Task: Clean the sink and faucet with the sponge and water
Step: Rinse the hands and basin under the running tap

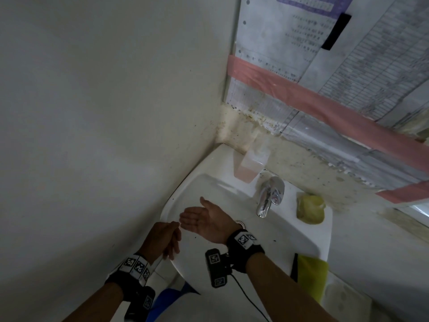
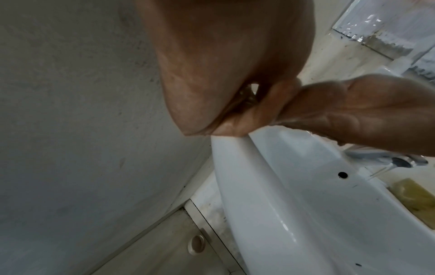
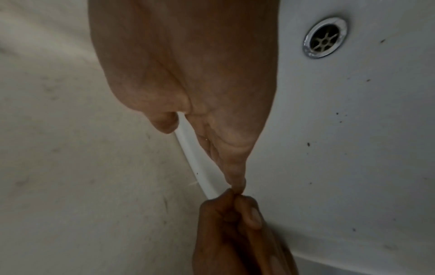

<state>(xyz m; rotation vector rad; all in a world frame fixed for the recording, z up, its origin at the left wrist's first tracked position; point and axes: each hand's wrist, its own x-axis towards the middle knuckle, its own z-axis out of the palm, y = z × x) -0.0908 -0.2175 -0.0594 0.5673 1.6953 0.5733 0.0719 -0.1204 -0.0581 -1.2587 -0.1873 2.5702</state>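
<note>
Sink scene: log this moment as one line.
left hand: at sink rim, holds nothing | right hand: open, palm up | fingertips meet | sponge: on rim, untouched | faucet

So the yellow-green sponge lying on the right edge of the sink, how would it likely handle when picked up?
The sponge looks like soft foam with a dark backing, so probably light and squashy. It overhangs the sink rim, so a nudge might drop it. The right hand looks wet in the left wrist view, so the grip may be slippery.
</note>
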